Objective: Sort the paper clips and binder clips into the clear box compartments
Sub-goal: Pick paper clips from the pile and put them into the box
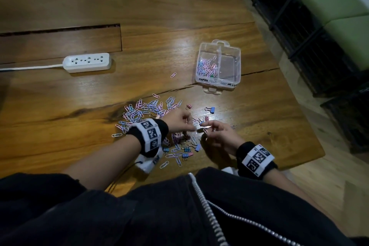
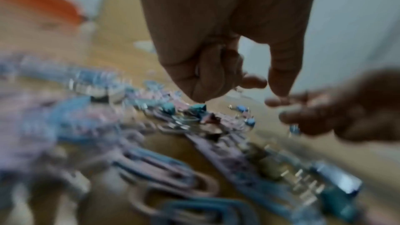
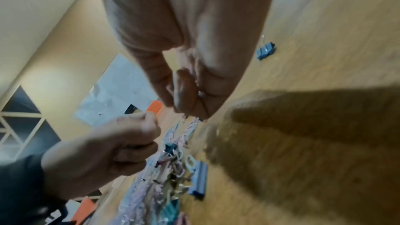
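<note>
A pile of pastel paper clips lies on the wooden table, with small binder clips mixed in near me. The clear box stands behind it; its left compartment holds paper clips and its right one looks bare. My left hand hovers over the pile with curled fingers, pinching what looks like a paper clip, blurred in the left wrist view. Almost touching it, my right hand pinches a blue binder clip at its fingertips.
Loose blue and pink binder clips lie between the pile and the box. One stray paper clip sits left of the box. A white power strip lies at the back left. The table edge runs close on the right.
</note>
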### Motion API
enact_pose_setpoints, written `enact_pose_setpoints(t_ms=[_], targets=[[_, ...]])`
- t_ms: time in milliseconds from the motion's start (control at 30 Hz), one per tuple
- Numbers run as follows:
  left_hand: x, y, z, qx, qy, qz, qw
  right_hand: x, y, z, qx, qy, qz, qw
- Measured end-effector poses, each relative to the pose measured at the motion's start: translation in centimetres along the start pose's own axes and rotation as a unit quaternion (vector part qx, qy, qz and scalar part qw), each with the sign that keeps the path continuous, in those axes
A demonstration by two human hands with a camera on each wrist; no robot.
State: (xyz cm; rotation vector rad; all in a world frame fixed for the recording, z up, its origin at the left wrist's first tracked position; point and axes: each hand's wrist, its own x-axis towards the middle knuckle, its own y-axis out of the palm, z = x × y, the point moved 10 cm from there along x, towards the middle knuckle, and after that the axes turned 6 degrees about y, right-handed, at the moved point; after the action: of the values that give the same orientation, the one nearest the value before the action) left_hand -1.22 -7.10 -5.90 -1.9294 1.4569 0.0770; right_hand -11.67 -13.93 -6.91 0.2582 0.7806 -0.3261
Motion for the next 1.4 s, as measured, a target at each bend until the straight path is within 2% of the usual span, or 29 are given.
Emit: enact_pose_setpoints(t_ms=[67,133,167,233,267,333,400,467,600,667,700,767,800,833,900,967,1000,1033,1067,1133,1167,1233,1300,1333,1400], targets=[[-0.5,0.4,-1.4,0.191,0.051,0.02,0.98,0.0,0.5,-0.3,0.08,0.027,0.016,0.996],[-0.7,1.1,-1.7,0.277,0.076,0.037,0.957,0.0,0.8,-0.6,0.1,0.042,0.009,0.994],[-0.8,1.5,-1.9,0.301,0.085,0.04,0.949,0.1,0.8,-0.7,0.07,0.042,-0.007,0.997],[-0.6,1.9,-2.2,0.345,0.093,0.04,0.933,0.4,0.6,-0.5,-0.079,0.012,-0.056,0.995],[-0.5,2.1,-2.4,0.364,0.097,0.04,0.925,0.5,0.8,-0.1,-0.171,-0.015,-0.076,0.982],[-0.3,2.4,-2.6,0.394,0.098,0.047,0.913,0.8,1.4,0.0,-0.328,-0.052,-0.104,0.938],[-0.3,2.7,-2.5,0.417,0.097,0.058,0.902,0.5,1.4,0.1,-0.429,-0.06,-0.134,0.891],[-0.5,2.9,-2.3,0.43,0.102,0.062,0.895,0.2,1.0,0.4,-0.467,-0.054,-0.137,0.872],[-0.9,2.4,-1.8,0.405,0.109,0.046,0.907,-0.5,0.0,1.5,-0.475,-0.04,-0.136,0.868],[-0.9,1.4,-1.6,0.359,0.092,0.025,0.928,-0.6,0.1,2.1,-0.485,-0.056,-0.155,0.859],[-0.9,0.6,-1.5,0.305,0.078,0.007,0.949,-0.7,0.5,2.3,-0.498,-0.066,-0.165,0.849],[-0.7,-1.5,-0.8,0.121,0.036,-0.046,0.991,-0.4,1.6,2.2,-0.521,-0.076,-0.163,0.835],[-0.6,-2.5,-0.1,0.004,0.009,-0.075,0.997,-0.1,2.2,2.0,-0.522,-0.082,-0.154,0.835],[-0.7,-3.2,0.7,-0.115,-0.017,-0.101,0.988,0.3,2.6,1.8,-0.526,-0.083,-0.144,0.834],[-0.8,-3.7,2.1,-0.321,-0.061,-0.124,0.937,0.9,3.2,1.5,-0.551,-0.074,-0.12,0.822],[-0.8,-3.2,2.7,-0.436,-0.087,-0.113,0.889,1.2,3.3,1.4,-0.548,-0.067,-0.104,0.827],[-0.7,-3.0,2.8,-0.442,-0.094,-0.108,0.886,1.1,3.2,1.7,-0.528,-0.07,-0.104,0.84],[-0.5,-3.0,2.6,-0.415,-0.098,-0.102,0.899,0.9,2.8,2.1,-0.489,-0.074,-0.109,0.862],[-0.2,-2.9,2.3,-0.35,-0.096,-0.094,0.927,0.7,2.3,2.4,-0.428,-0.075,-0.116,0.893],[0.3,-3.1,1.1,-0.157,-0.067,-0.085,0.982,0.4,1.0,3.0,-0.293,-0.082,-0.126,0.944],[0.5,-3.1,0.4,-0.057,-0.041,-0.082,0.994,0.5,0.3,3.3,-0.239,-0.083,-0.129,0.959],[0.7,-2.5,-0.9,0.123,0.001,-0.057,0.991,1.1,-0.8,2.8,-0.12,-0.052,-0.119,0.984],[0.9,-1.5,-1.5,0.268,0.033,-0.021,0.963,1.6,-1.4,2.2,0.004,-0.018,-0.101,0.995],[1.1,-1.0,-1.5,0.316,0.042,-0.002,0.948,1.8,-1.5,2.1,0.046,-0.01,-0.098,0.994],[1.3,-0.6,-1.7,0.359,0.05,0.014,0.932,2.1,-1.9,2.1,0.055,-0.004,-0.113,0.992]])
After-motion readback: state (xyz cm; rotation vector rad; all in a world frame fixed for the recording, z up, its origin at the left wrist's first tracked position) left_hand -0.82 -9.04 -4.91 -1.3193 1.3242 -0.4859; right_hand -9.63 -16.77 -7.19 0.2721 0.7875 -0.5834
